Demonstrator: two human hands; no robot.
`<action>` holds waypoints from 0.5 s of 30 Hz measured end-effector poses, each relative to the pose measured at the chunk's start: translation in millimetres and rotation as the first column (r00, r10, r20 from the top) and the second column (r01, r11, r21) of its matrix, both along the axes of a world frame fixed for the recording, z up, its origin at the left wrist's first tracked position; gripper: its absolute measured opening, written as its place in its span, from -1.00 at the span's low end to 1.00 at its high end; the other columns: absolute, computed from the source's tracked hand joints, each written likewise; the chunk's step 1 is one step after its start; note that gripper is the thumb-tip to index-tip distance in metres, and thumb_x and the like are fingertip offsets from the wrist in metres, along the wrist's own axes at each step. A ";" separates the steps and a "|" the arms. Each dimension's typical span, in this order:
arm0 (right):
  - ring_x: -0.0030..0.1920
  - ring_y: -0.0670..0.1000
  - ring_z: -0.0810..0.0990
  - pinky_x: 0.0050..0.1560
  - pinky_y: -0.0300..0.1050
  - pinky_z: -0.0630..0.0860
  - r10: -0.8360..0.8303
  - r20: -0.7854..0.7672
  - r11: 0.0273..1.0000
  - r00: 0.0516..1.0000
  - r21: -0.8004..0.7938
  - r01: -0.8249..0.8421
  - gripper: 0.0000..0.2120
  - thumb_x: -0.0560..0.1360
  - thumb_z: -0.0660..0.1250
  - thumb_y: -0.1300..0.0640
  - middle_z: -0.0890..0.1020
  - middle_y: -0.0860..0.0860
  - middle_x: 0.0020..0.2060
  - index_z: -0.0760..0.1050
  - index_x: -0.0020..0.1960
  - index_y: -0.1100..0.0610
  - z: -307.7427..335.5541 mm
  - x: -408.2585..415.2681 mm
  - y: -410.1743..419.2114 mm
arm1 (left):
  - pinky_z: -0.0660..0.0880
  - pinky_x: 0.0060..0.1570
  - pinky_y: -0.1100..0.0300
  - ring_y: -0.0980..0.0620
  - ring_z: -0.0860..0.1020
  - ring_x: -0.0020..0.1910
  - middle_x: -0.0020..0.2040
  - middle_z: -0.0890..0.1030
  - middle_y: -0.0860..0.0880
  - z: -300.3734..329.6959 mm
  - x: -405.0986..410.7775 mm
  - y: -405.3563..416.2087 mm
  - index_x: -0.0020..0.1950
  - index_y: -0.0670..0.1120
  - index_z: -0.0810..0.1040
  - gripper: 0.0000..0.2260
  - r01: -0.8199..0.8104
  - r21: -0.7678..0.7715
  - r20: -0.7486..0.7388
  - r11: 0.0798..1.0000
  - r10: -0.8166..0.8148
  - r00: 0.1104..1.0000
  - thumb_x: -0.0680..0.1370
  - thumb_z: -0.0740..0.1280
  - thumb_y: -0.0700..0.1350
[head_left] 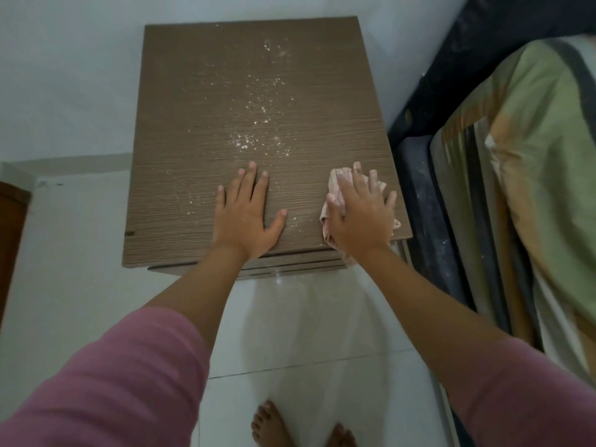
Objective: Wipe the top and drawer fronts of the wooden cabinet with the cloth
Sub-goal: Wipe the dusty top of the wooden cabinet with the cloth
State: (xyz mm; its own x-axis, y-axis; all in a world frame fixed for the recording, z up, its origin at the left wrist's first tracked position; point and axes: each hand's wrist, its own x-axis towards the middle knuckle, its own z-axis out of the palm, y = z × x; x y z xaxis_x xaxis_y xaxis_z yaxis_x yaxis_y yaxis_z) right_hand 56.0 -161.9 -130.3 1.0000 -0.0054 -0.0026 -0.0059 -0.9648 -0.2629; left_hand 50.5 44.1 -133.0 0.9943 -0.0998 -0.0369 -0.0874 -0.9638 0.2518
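Observation:
The wooden cabinet (200, 101) stands against a pale wall, seen from above. White powdery specks (258, 124) are scattered across the middle of its brown top. My left hand (248, 214) lies flat and spread on the top near the front edge, holding nothing. My right hand (361, 214) presses down on a crumpled pinkish cloth (338, 185) at the front right corner of the top. The cloth sticks out beyond my fingers and under my palm. Only thin edges of the drawer fronts (290, 266) show below the top.
A bed with a striped green and tan cover (532, 175) and a dark mattress side (429, 201) stands close on the right of the cabinet. White floor tiles (306, 333) lie in front, with bare feet (271, 424) on them. A dark wooden piece (9, 237) is at the left edge.

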 end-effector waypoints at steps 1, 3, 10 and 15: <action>0.50 0.21 0.15 0.37 0.37 0.10 -0.008 0.001 0.998 1.000 -0.058 0.008 -0.50 0.58 -0.02 -0.08 0.21 0.06 0.51 0.24 0.49 0.02 -1.9 0.7 3.3 | -0.07 0.44 -0.17 -0.05 -0.03 0.52 0.55 -0.01 -0.05 0.1 0.3 -0.2 0.52 -0.03 0.03 -0.33 -0.002 -0.001 -0.008 1.000 0.002 1.000 0.49 0.01 0.27; 0.50 0.22 0.15 0.36 0.37 0.10 -0.035 -0.014 0.997 0.999 -0.073 0.034 -0.47 0.58 -0.04 -0.10 0.18 0.07 0.52 0.19 0.51 0.02 0.4 1.4 6.9 | -0.07 0.44 -0.16 -0.05 -0.05 0.52 0.55 -0.02 -0.05 0.8 1.8 0.3 0.52 -0.03 0.00 -0.33 -0.003 0.010 -0.027 1.000 0.004 1.000 0.50 0.01 0.27; 0.52 0.22 0.07 0.38 0.34 0.14 -0.095 -0.109 0.990 0.989 -0.116 0.082 -0.42 0.56 -0.06 -0.11 0.09 0.08 0.55 0.07 0.55 0.04 2.2 20.0 9.3 | -0.02 0.43 -0.17 -0.08 -0.02 0.52 0.55 -0.01 -0.08 8.2 14.0 9.4 0.52 -0.08 0.04 -0.26 0.012 -0.067 -0.073 0.998 -0.017 0.997 0.45 0.03 0.31; 0.51 0.24 0.07 0.39 0.32 0.12 -0.153 -0.126 0.983 0.980 -0.120 0.138 -0.39 0.55 -0.08 -0.11 0.09 0.11 0.54 0.08 0.54 0.09 3.8 70.2 14.5 | -0.12 0.41 -0.15 -0.08 -0.07 0.52 0.55 -0.06 -0.09 15.5 64.6 32.9 0.52 -0.10 0.00 -0.27 -0.030 -0.032 -0.054 0.999 0.029 0.998 0.49 0.07 0.29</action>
State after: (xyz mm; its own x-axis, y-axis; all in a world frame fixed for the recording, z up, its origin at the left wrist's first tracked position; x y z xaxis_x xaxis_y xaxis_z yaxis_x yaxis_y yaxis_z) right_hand 126.2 -147.4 -126.5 0.9791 -0.1581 -0.1281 -0.1759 -0.9740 -0.1427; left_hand 115.1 77.0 -117.5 0.9935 -0.0724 -0.0877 -0.0444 -0.9570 0.2866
